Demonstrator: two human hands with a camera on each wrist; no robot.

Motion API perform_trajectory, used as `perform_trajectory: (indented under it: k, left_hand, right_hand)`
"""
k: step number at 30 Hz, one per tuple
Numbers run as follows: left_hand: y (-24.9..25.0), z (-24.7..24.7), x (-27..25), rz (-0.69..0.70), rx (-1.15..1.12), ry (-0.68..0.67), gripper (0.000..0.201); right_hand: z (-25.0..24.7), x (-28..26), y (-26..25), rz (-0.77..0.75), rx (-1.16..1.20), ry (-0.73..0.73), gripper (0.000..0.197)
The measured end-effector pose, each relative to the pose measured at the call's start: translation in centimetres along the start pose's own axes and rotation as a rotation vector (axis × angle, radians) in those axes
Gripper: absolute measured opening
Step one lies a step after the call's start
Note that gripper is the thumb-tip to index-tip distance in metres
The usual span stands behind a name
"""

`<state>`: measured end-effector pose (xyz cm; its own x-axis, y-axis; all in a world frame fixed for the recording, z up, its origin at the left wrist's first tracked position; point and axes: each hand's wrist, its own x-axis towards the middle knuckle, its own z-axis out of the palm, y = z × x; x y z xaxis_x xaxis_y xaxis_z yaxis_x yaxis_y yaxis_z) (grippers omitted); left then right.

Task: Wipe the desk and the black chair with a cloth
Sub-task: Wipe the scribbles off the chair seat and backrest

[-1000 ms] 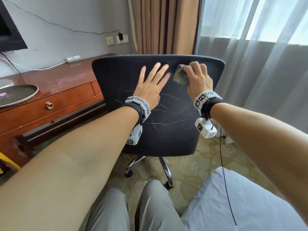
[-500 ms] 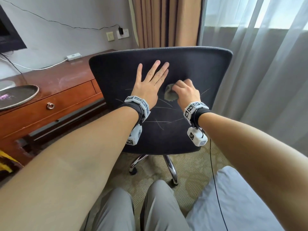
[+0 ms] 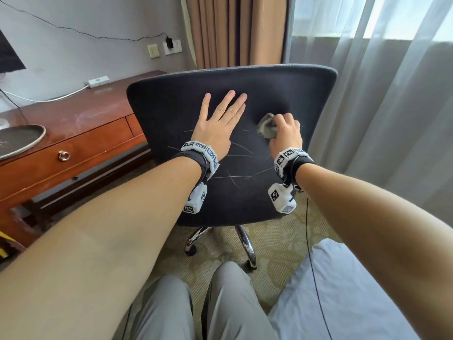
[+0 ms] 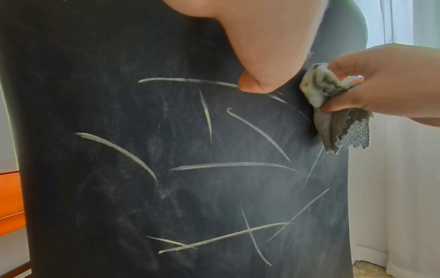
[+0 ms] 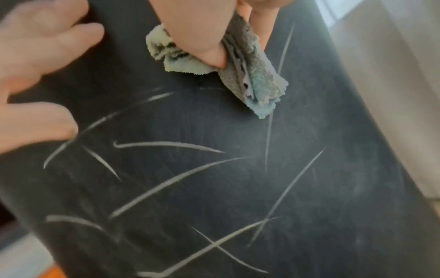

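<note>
The black chair (image 3: 171, 114) faces me with its backrest upright, marked by several pale chalky streaks (image 4: 228, 165) across the lower middle. My left hand (image 3: 220, 119) lies flat against the backrest, fingers straight and spread. To its right, my right hand (image 3: 285, 133) grips a crumpled grey-green cloth (image 3: 266, 126) and presses it on the fabric. The wrist views show the cloth (image 4: 333, 105) (image 5: 240, 71) bunched between thumb and fingers, a loose corner hanging down. The wooden desk (image 3: 81, 114) stands to the left behind the chair.
A round dark tray (image 3: 19, 141) sits on the desk, and a power strip (image 3: 99, 81) with a white cable lies at its back. Sheer curtains (image 3: 392, 119) hang close to the right. The chair's chrome legs (image 3: 245, 244) stand on patterned carpet; a white bed corner (image 3: 343, 303) is beside my knees.
My right hand has wiped the cloth down from the backrest's top edge to the middle, then slid it slightly right. The left hand stays flat on the backrest.
</note>
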<state>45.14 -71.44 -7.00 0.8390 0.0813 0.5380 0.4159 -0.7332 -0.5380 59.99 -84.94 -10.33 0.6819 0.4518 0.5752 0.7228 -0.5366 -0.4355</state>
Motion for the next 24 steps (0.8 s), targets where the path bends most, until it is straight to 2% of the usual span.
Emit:
perform_trajectory:
  k: [4, 7, 10, 16, 21, 24]
  left_hand:
    - [0.1, 0.1, -0.3, 0.014, -0.005, -0.002, 0.084]
    - [0.1, 0.0, -0.6, 0.026, 0.009, -0.027, 0.081]
    - [-0.1, -0.2, -0.5, 0.035, 0.002, -0.046, 0.079]
    - [-0.6, 0.0, -0.5, 0.042, -0.036, -0.031, 0.08]
    - [-1.1, 0.2, -1.2, 0.055, -0.021, -0.032, 0.08]
    - [-1.8, 0.3, -2.3, 0.039, -0.027, -0.043, 0.08]
  right_hand:
    - [0.5, 1.1, -0.2, 0.341, 0.25, 0.107, 0.035]
    - [0.6, 1.3, -1.3, 0.501, 0.398, 0.091, 0.034]
    - [1.1, 1.0, -2.9, 0.527, 0.445, 0.064, 0.033]
    - [3.0, 0.1, -4.2, 0.459, 0.556, 0.084, 0.02]
    - [2.8, 0.5, -3.3, 0.532, 0.609, 0.088, 0.015]
    - [3.0, 0.9, -3.5, 0.626, 0.634, 0.136, 0.018]
